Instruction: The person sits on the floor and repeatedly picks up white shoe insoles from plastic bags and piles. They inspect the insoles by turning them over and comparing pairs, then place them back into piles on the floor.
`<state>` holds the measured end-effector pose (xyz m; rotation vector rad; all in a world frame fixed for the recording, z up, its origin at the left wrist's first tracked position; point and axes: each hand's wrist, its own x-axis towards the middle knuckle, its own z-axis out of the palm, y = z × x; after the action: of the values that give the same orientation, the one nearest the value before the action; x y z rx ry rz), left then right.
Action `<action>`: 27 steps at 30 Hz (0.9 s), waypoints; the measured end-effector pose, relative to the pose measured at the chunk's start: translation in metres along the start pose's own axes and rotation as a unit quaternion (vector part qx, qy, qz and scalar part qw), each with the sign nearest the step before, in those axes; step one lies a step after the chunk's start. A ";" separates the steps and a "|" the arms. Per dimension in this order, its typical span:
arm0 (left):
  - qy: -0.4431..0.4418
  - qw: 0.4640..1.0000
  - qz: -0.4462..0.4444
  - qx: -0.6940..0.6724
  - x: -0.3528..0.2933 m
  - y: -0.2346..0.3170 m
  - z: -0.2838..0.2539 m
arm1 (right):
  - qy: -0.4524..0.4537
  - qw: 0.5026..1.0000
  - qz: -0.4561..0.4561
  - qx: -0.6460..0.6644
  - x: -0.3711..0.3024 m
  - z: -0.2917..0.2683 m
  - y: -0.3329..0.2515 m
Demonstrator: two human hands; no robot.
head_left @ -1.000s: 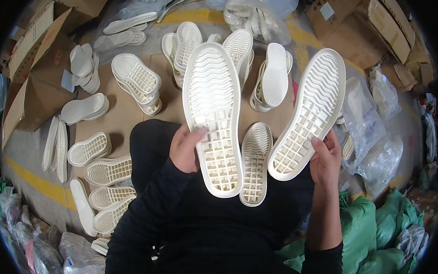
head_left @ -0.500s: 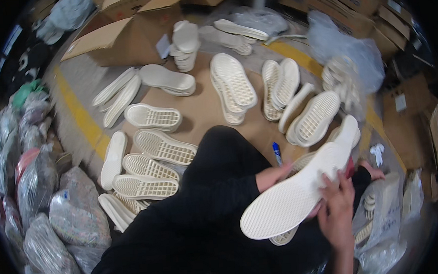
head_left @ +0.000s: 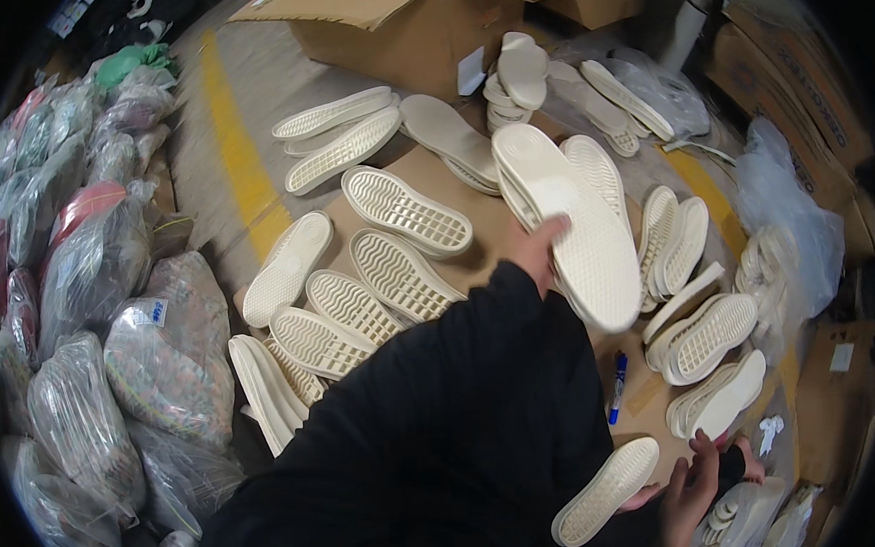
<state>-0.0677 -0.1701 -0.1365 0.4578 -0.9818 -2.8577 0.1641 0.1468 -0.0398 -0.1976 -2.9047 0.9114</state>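
Observation:
My left hand (head_left: 539, 254) is closed round the edge of a white shoe sole (head_left: 588, 249), its thumb lying on top. A second sole shows just behind it, at its left edge. They are held over the cardboard sheet, toward the far side. At the lower right, my right hand (head_left: 689, 494) has its fingers apart and loosely bent, with nothing visible in them. Left of it, a smaller sole (head_left: 606, 492) lies tilted by my leg. A patch of skin touches that sole's edge; I cannot tell which body part it is.
Several pale soles (head_left: 406, 210) lie in pairs and piles on a cardboard sheet (head_left: 630, 340). A blue marker (head_left: 617, 388) lies beside my leg. Bagged bundles (head_left: 167, 360) line the left. An open carton (head_left: 403, 40) stands at the back, and a plastic bag (head_left: 789, 202) sits right.
The big sole has gone from both hands over my lap to my left hand alone, farther forward. My right hand has let go and sits lower. The view has shifted left.

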 end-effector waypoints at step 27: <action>0.075 0.446 0.074 0.889 0.193 0.288 -0.283 | -0.155 0.965 0.210 -0.010 -0.001 0.023 0.087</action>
<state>-0.1693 -0.5976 -0.2206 0.4802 -3.1252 -0.3740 0.1708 0.2043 -0.1091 -0.7613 -3.2254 1.0518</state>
